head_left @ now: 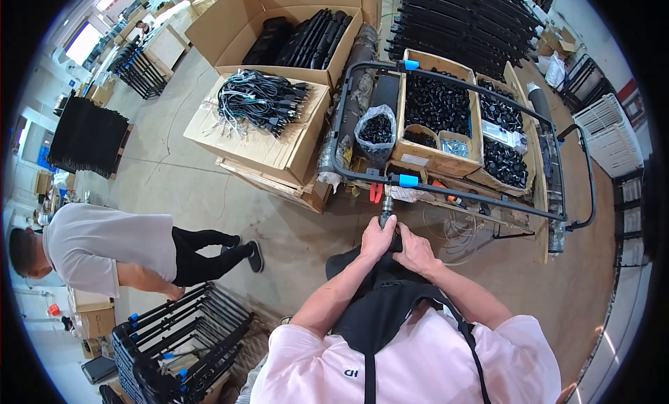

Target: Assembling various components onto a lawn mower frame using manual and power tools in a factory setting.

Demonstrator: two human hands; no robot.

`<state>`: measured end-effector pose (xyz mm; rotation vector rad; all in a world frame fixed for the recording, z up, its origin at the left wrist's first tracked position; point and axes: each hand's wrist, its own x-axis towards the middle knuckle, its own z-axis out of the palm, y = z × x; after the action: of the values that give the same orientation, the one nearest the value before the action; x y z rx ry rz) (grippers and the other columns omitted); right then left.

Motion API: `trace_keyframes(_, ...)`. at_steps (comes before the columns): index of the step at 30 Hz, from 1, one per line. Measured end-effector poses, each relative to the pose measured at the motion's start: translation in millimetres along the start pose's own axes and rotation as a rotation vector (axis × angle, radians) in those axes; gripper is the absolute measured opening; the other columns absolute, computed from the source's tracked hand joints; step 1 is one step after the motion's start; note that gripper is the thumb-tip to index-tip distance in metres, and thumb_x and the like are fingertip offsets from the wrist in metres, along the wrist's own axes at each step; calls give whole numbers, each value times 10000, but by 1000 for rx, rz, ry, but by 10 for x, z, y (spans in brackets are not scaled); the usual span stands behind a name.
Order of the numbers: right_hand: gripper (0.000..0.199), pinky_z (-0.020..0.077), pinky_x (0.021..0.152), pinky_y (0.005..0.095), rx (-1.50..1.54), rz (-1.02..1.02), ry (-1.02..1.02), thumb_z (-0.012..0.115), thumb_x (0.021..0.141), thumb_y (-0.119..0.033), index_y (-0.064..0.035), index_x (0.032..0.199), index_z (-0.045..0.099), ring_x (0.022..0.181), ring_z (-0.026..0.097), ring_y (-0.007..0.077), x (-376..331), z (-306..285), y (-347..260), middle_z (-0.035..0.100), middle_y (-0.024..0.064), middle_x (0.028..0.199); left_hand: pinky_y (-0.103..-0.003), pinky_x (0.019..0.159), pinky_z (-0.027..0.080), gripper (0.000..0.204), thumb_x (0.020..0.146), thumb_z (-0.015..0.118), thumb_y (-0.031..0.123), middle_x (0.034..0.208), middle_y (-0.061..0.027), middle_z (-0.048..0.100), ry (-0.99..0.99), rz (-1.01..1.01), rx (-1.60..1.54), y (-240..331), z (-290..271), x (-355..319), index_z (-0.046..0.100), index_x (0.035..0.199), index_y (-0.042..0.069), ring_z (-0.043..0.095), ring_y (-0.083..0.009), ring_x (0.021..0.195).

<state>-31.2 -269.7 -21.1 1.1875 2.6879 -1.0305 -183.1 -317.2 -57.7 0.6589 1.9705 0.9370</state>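
Observation:
In front of my body I hold a power drill (pixel 387 207), its metal chuck pointing away from me. My left hand (pixel 377 238) is wrapped round its top, and my right hand (pixel 415 251) is closed on its body from the right. The drill's tip reaches the near tube of a black tubular frame (pixel 481 206); I cannot tell whether it touches. Several blue wraps (pixel 408 181) sit on the frame, which lies across the bench over the boxes. A red-handled tool (pixel 376 192) is just left of the chuck.
Wooden boxes (pixel 481 168) hold black plastic parts beside a clear bag (pixel 376 134) of small black pieces. Cables (pixel 261 97) lie on a carton (pixel 261 146) at left. Stacked black frames (pixel 181 341) stand lower left, touched by another person (pixel 125 254). A loose hose (pixel 456 233) hangs under the bench.

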Motion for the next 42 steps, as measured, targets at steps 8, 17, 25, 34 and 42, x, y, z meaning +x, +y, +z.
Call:
trace_keyframes(8, 875, 553, 957, 521, -14, -28, 42, 840, 755, -253, 16, 1471, 413, 1128, 680, 457, 30, -42, 0, 678, 289, 1235, -467, 902, 537, 575, 1010, 627, 560, 1027, -234, 738, 1, -20, -7, 91, -6, 43, 665, 1067, -12, 718, -365, 1011)
trace_keyframes(17, 471, 534, 922, 543, 10, -163, 73, 760, 791, -158, 7, 1177, 546, 1130, 606, 447, -6, 25, -12, 527, 209, 1187, -469, 901, 535, 591, 1003, 629, 575, 1040, -232, 736, 8, -16, -14, 77, -9, -6, 670, 1070, -11, 715, -354, 1018)
trace_keyframes(25, 491, 529, 929, 547, 30, -164, 56, 767, 802, -161, 17, 1200, 540, 1132, 607, 451, -69, 62, -8, 530, 219, 1187, -472, 903, 533, 611, 997, 623, 596, 1041, -232, 738, 8, -19, 8, 63, -21, -94, 676, 1070, -9, 713, -373, 1024)
trace_keyframes(34, 503, 532, 931, 545, 25, -171, 56, 782, 808, -179, 15, 1202, 538, 1119, 618, 447, -136, 122, 31, 540, 222, 1174, -464, 896, 532, 595, 1002, 625, 582, 1013, -222, 733, 29, -24, 33, -24, 27, -156, 672, 1058, -8, 708, -350, 990)
trace_keyframes(42, 689, 532, 986, 518, 16, -48, 23, 814, 776, -206, -4, 1357, 504, 1162, 635, 441, -348, 35, 122, 619, 226, 1234, -416, 823, 536, 516, 1017, 651, 506, 917, -148, 728, -13, 8, -114, -109, 260, -262, 668, 1017, -10, 681, -241, 876)
